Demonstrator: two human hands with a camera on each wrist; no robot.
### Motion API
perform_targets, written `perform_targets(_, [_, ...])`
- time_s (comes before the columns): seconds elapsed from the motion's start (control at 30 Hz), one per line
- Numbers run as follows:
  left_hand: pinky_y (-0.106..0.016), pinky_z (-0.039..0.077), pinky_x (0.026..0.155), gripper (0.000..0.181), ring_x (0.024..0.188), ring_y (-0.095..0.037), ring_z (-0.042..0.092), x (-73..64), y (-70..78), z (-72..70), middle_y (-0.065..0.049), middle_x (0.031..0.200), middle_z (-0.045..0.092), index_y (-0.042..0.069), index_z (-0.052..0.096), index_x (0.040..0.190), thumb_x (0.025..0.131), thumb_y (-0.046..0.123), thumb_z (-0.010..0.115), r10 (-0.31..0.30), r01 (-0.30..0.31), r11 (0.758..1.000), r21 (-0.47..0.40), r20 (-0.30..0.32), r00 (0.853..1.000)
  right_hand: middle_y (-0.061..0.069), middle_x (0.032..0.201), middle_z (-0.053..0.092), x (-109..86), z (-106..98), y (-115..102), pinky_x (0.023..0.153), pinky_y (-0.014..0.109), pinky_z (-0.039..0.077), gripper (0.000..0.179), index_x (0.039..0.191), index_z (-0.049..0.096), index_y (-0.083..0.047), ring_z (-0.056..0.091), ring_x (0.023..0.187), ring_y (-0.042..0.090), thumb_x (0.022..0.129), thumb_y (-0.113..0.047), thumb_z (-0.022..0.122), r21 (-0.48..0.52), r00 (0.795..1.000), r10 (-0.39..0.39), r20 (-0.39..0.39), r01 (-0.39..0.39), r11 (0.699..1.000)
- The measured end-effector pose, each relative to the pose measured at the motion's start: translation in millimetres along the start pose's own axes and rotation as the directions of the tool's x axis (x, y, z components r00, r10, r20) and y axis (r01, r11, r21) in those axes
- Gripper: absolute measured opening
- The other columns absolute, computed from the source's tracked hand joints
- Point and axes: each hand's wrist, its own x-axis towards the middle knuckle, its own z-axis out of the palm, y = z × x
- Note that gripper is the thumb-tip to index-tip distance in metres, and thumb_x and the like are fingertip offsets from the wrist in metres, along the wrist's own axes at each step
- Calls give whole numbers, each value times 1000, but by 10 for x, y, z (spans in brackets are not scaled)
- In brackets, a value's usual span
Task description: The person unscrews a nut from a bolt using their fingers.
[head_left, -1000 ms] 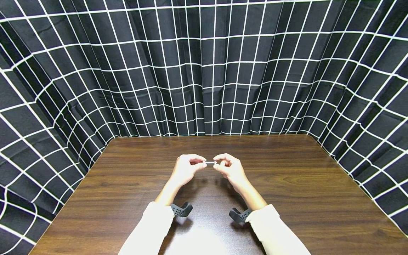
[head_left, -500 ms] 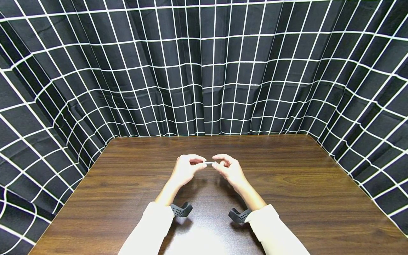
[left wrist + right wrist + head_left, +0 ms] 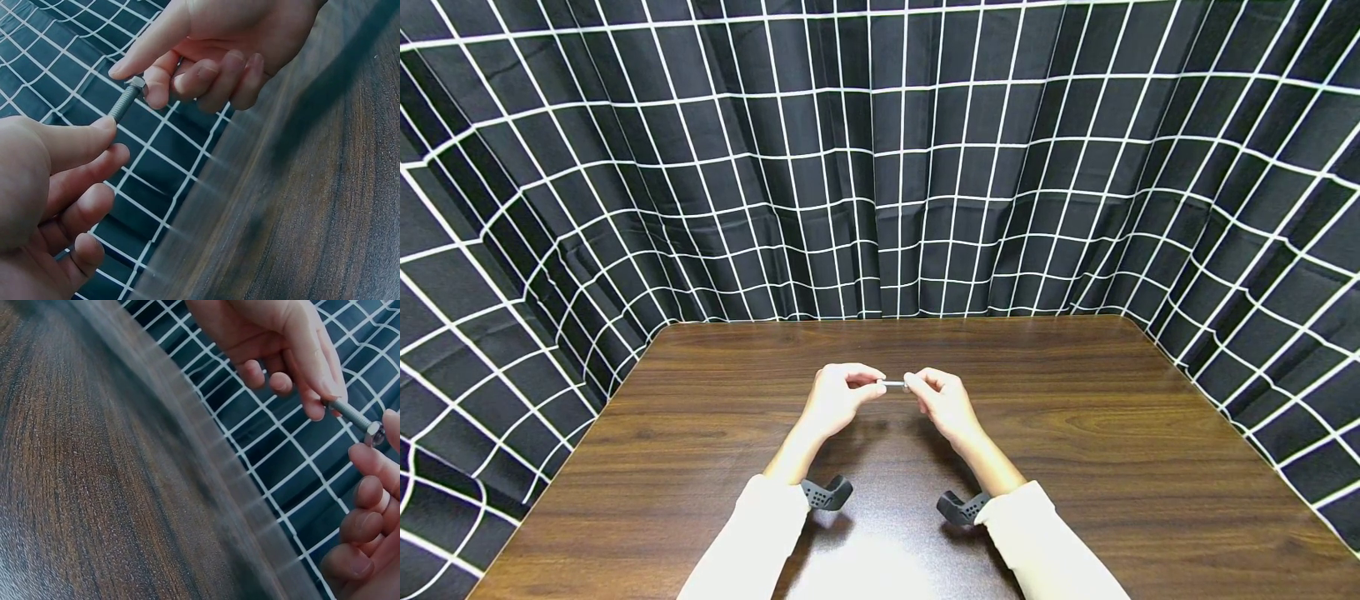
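Note:
Held level above the table is a small threaded metal bolt [image 3: 352, 414], spanning the gap between both hands. My left hand [image 3: 837, 398] pinches one end between thumb and index finger, which hide that end. At the other end sits a shiny hex piece [image 3: 375, 434]; whether it is a nut or the bolt's head I cannot tell. The thumb and index finger of my right hand [image 3: 946, 406] are at this hex end, one on each side of it. In the left wrist view the right hand's other fingers [image 3: 219, 81] are curled beneath.
A brown wood-grain table [image 3: 700, 425] lies under the hands. Behind it and at both sides hangs a black curtain [image 3: 880, 167] with a white grid. Dark wrist bands [image 3: 829, 493] sit at the cuffs of light sleeves [image 3: 752, 533].
My right thumb and index finger parted slightly at the hex end, then came together on it, the thumb now higher. My left hand and the bolt have stayed in place.

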Motion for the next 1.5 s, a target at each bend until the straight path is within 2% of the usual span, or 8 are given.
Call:
perform_targets(0.2, [-26, 51, 66, 11, 74, -8, 67, -1, 2, 0, 4, 84, 74, 11, 76, 92, 81, 13, 78, 5, -5, 1000, -4, 1, 1000, 1, 52, 45, -15, -3, -44, 47, 23, 29, 25, 83, 64, 7, 40, 49, 11, 94, -15, 63, 7, 1000, -18, 4, 18, 1000])
perform_targets(0.27, [-26, 51, 66, 11, 73, -9, 67, -2, 2, 0, 3, 84, 73, 10, 76, 92, 81, 13, 78, 5, -5, 1000, -2, 2, 1000, 0, 52, 45, 3, 4, 16, 48, 23, 30, 25, 83, 65, 6, 40, 49, 11, 94, -16, 63, 3, 1000, -29, -3, 29, 1000])
perform_targets(0.47, [-26, 50, 65, 14, 74, -9, 67, -1, -7, 2, 3, 84, 74, 8, 76, 94, 81, 13, 78, -6, 6, 1000, -6, 1, 1000, -1, 52, 45, 2, -11, -7, 50, 23, 31, 25, 87, 64, 10, 41, 50, 10, 94, -14, 64, 18, 1000, 12, 3, -12, 1000])
perform_targets(0.6, [-27, 50, 65, 14, 74, -11, 67, 3, -7, 1, 3, 84, 73, 7, 76, 94, 82, 13, 77, -9, 9, 1000, -12, -2, 1000, 0, 53, 46, -33, -31, -124, 48, 23, 31, 19, 89, 64, 11, 41, 50, 10, 92, -8, 65, 45, 999, 34, 14, -34, 998])
perform_targets(0.73, [-27, 50, 66, 15, 74, -11, 67, 7, -5, 0, 2, 84, 73, 5, 75, 95, 82, 13, 77, -12, 11, 1000, -10, -2, 1000, -1, 55, 46, -96, -47, -271, 45, 22, 31, 17, 94, 63, 11, 42, 50, 9, 90, -5, 66, 111, 999, 20, 29, -23, 994])
perform_targets(1.0, [-27, 51, 68, 15, 75, -9, 67, 13, -6, -7, 2, 85, 74, 6, 75, 95, 82, 12, 77, -15, 15, 1000, -2, -3, 1000, -5, 56, 46, -21, -9, -15, 43, 20, 27, 19, 99, 66, 7, 39, 49, 6, 88, -7, 70, 143, 1000, 28, -2, -27, 989])
perform_targets(1.13, [-27, 51, 68, 12, 75, -10, 67, 9, 1, -13, 3, 84, 73, 10, 76, 93, 82, 12, 77, -19, 19, 1000, -6, -9, 1000, -6, 55, 44, -19, -9, -12, 42, 20, 25, 21, 102, 66, 7, 36, 47, 6, 87, -6, 71, 157, 1000, 12, 4, -12, 988])
perform_targets(1.5, [-28, 51, 68, 14, 76, -9, 67, 3, 6, -24, 3, 85, 73, 7, 76, 95, 83, 13, 76, -17, 17, 1000, -3, -6, 1000, -6, 56, 44, -21, -9, -49, 41, 19, 24, 27, 109, 63, 11, 33, 45, 4, 84, 5, 69, 199, 999, -2, 34, -4, 980])
